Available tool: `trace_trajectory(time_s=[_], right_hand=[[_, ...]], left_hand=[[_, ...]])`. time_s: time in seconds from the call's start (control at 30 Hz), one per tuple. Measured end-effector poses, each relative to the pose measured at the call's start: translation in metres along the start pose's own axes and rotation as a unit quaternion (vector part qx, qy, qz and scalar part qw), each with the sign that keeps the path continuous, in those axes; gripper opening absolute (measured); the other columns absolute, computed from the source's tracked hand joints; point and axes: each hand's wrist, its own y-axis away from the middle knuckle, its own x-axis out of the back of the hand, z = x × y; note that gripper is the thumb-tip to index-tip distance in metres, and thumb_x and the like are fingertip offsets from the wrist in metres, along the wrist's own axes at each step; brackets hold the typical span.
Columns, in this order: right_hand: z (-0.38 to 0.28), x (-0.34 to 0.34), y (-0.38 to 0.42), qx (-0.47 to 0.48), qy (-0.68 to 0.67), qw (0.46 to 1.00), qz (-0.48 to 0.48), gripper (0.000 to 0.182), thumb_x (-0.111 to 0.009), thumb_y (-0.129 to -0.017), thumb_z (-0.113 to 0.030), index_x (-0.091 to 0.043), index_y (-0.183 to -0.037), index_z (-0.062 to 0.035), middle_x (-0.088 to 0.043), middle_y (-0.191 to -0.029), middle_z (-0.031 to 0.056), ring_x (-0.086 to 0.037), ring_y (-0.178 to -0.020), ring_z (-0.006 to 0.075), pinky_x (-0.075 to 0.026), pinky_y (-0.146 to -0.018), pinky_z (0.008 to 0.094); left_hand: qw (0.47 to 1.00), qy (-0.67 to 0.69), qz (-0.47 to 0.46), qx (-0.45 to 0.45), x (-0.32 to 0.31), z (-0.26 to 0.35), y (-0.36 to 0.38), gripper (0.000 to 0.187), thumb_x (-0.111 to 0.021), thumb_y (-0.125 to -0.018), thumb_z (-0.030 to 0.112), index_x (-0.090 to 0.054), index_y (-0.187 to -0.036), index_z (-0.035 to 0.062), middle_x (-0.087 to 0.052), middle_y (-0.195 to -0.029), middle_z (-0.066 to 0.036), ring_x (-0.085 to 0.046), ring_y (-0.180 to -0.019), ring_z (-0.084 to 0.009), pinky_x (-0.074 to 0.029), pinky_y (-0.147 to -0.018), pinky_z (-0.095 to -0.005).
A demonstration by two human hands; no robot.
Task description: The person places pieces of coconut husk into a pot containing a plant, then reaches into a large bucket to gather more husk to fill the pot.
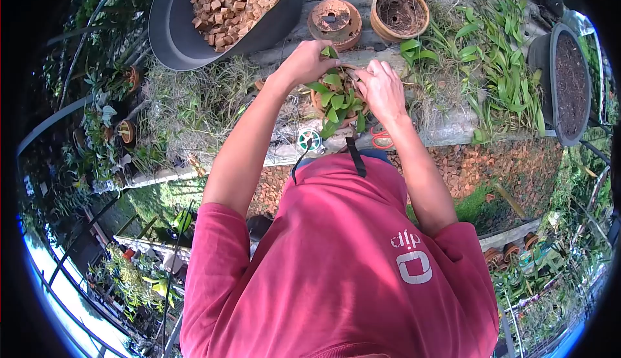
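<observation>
Sunny garden backdrop, with a weathered table (446, 128) carrying a big dark tub (171, 25) of brown chunks (242, 5) at its far left corner, two clay pots (343, 25) by the far edge, and loose leafy plants (517, 93) toward the right end. Potted plant (336, 99) sits close to the middle of the near edge, between a green reel (309, 140) and a red-handled tool (381, 139). Left hand (305, 65) and right hand (383, 89) flank its far side, fingers bent inward at the leaves, but honestly can't tell if either grip is clenched on anything.
</observation>
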Motion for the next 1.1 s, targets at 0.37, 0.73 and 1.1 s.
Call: trace_trajectory(time_s=[0.37, 0.73, 1.1], right_hand=[[0.003, -0.011, 0.001, 0.027, 0.058, 0.996, -0.056, 0.01, -0.069, -0.085, -0.013, -0.077, -0.088, -0.0086, -0.065, -0.102, 0.0117, -0.062, -0.107, 0.0309, -0.049, -0.089, 0.0453], [0.012, -0.001, -0.003, 0.001, -0.121, 0.989, -0.086, 0.026, -0.067, -0.091, -0.011, -0.071, -0.114, -0.002, -0.062, -0.109, 0.0159, -0.059, -0.112, 0.0362, -0.049, -0.1, 0.0496], [0.029, 0.008, -0.019, 0.041, -0.263, 0.955, -0.13, 0.028, -0.068, -0.096, -0.004, -0.064, -0.124, -0.003, -0.068, -0.115, 0.017, -0.068, -0.113, 0.0342, -0.051, -0.1, 0.0446]], left_hand=[[0.999, 0.011, -0.013, 0.028, 0.0, 0.002, 0.002, 0.025, -0.08, -0.094, 0.02, -0.075, -0.11, 0.0006, -0.08, -0.096, -0.016, -0.076, -0.084, -0.0219, -0.059, -0.079, -0.0378], [1.0, 0.006, 0.018, -0.001, -0.005, -0.004, 0.004, 0.024, -0.08, -0.094, 0.019, -0.076, -0.109, 0.0012, -0.08, -0.097, -0.015, -0.077, -0.086, -0.022, -0.059, -0.08, -0.0375], [1.0, 0.016, 0.003, -0.003, -0.002, 0.001, 0.004, 0.024, -0.08, -0.093, 0.019, -0.076, -0.11, 0.0015, -0.08, -0.097, -0.016, -0.077, -0.085, -0.0246, -0.059, -0.08, -0.0391]])
